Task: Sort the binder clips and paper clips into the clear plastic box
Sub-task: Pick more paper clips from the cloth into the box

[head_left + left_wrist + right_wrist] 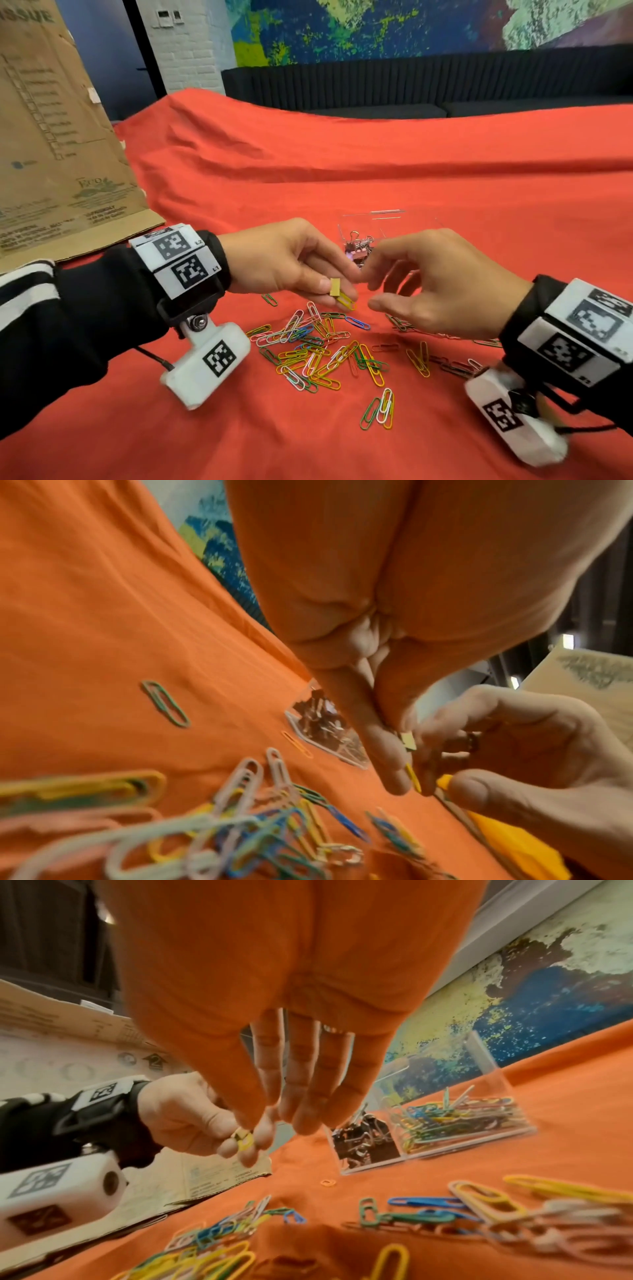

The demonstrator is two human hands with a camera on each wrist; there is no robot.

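Note:
My left hand [337, 291] pinches a small yellow binder clip [335, 286] and a yellow paper clip [346, 301] between thumb and fingers, above the red cloth. In the left wrist view the binder clip [409, 741] and paper clip [413, 777] show at my fingertips. My right hand [371, 289] is right beside them, fingers straight in the right wrist view [284, 1118], and holds nothing. Just behind both hands stands the clear plastic box [387, 211]. Its left compartment holds binder clips [363, 1139] and its right compartment holds paper clips [455, 1118]. A pile of coloured paper clips [318, 346] lies below the hands.
A red cloth [445, 164] covers the table. A flattened cardboard sheet [51, 137] leans at the far left. More paper clips [378, 409] lie scattered toward the front and right. A dark sofa [411, 85] stands behind the table.

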